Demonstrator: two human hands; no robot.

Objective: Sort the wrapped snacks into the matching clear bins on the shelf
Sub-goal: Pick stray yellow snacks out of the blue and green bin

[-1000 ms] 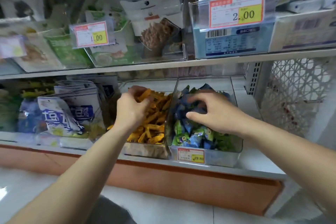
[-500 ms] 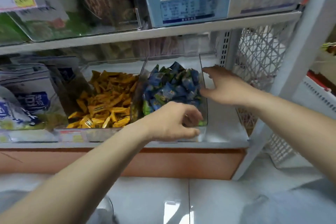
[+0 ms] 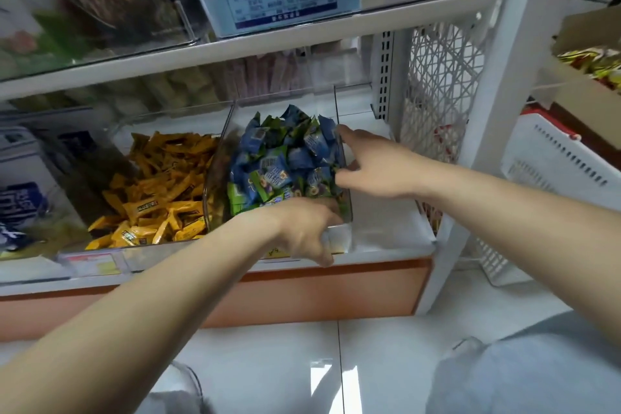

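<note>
Clear plastic under both grips: our left hand point(image 3: 302, 228) curls over the front lip of the clear bin point(image 3: 336, 101), and our right hand point(image 3: 376, 165) presses straight fingers on its right wall. Blue-green snacks point(image 3: 285, 161) fill it, yellow snacks point(image 3: 161, 191) lie next door. Sorting looks near done; perhaps only straightening remains.

Right clear bin point(image 3: 216, 175): heaped blue-green wrapped snacks point(image 3: 285, 161), on lower shelf point(image 3: 386, 232) near right end, left hand point(image 3: 302, 228) gripping front rim. Left clear bin point(image 3: 174, 121) just beside: yellow wrapped snacks point(image 3: 161, 198), loose pile.
</note>
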